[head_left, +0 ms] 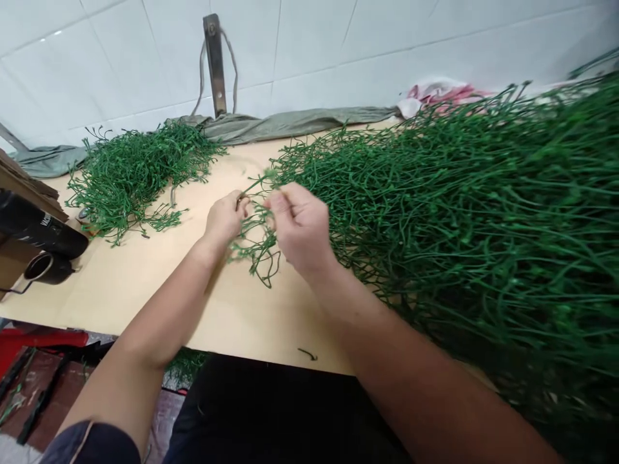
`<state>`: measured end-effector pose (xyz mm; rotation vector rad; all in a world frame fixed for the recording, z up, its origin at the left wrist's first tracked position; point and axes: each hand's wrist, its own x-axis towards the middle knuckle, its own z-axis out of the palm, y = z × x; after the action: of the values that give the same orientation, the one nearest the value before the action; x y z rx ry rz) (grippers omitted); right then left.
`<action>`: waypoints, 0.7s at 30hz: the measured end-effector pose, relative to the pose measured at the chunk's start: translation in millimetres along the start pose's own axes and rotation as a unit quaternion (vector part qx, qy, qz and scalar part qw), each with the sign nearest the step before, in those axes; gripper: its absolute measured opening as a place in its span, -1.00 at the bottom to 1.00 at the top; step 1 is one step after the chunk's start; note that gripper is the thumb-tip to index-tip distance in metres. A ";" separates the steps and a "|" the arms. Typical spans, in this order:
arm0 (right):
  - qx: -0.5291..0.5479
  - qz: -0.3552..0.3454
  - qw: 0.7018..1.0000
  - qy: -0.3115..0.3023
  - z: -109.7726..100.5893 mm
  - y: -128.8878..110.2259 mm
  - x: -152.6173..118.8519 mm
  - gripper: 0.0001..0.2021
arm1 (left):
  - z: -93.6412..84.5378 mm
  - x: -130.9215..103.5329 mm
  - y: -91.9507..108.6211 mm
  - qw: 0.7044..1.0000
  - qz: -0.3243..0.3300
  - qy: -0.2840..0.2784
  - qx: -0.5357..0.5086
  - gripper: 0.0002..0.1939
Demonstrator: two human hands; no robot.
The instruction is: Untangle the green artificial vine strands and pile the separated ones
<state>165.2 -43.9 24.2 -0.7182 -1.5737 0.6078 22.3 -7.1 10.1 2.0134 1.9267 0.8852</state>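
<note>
My left hand [225, 218] is closed around a thin green stem [252, 184], whose end sticks out past the fingers. Just to its right, my right hand [302, 225] is pinched with thumb against fingers; what sits between them is blurred and partly hidden. Between and below both hands lie loose green branched stems [264, 258], curly and plastic-looking. A large heap of the same stems [435, 200] spreads over the table's right side, close beside my right hand. A smaller pile [140, 167] lies at the back left.
The tan tabletop [271, 322] ends in front of my body. At the left edge are a black bottle [43, 225] and a dark mug [48, 267]. A grey-green cloth [290, 125] runs along the white tiled wall, near a metal bracket [215, 67] and a pink-white cloth [440, 93].
</note>
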 end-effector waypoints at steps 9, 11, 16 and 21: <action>0.094 0.094 0.988 0.080 -17.1 23.5 13.8 -0.63 | -4.8 -6.8 24.6 0.962 -0.018 -0.046 -0.267 -0.57; 0.069 0.101 0.990 0.064 -16.4 21.7 12.9 -0.63 | -12.3 -14.0 35.7 0.939 -0.020 -0.130 -0.319 -0.48; -0.012 0.115 0.992 0.041 -18.5 24.8 10.9 -0.60 | -16.5 -22.6 49.0 0.920 0.012 -0.196 -0.340 -0.56; -0.071 0.115 0.990 0.033 -20.3 34.2 9.8 -0.61 | -22.4 -25.8 49.1 0.927 -0.020 -0.211 -0.309 -0.45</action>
<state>188.2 -14.1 8.0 -1.0278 -1.4941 0.6380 51.7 -43.2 47.6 1.6059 1.2447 0.8245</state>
